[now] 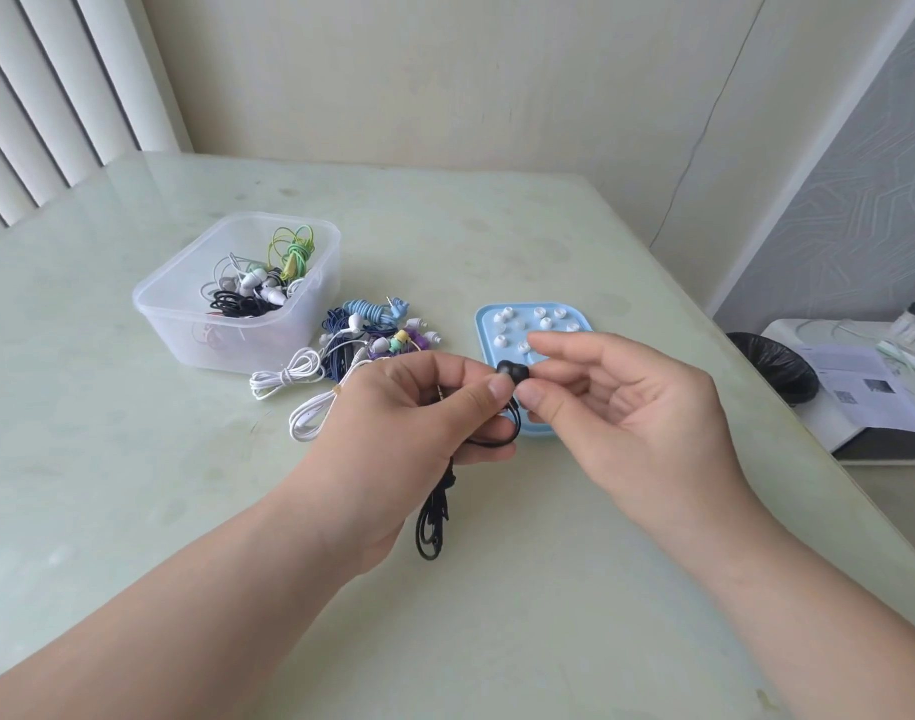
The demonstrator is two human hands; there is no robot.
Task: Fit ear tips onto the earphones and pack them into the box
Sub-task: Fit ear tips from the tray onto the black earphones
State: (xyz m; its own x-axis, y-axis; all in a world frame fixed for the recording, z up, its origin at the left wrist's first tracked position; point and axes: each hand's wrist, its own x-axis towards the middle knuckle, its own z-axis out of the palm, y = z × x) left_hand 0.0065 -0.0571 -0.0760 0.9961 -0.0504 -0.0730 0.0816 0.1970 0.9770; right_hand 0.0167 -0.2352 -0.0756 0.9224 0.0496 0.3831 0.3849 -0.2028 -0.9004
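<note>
Over the table, just before the blue lid: pinches black earbud in left hand, cable hanging below. Points its long axis rightward at right hand, thumb touching its end; actual grip there unclear. Leaves box well left.

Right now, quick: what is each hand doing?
Left hand: pinching the black earphone.
Right hand: fingers loosely curled, thumb at the earphone; whether it grips cannot be told.
</note>
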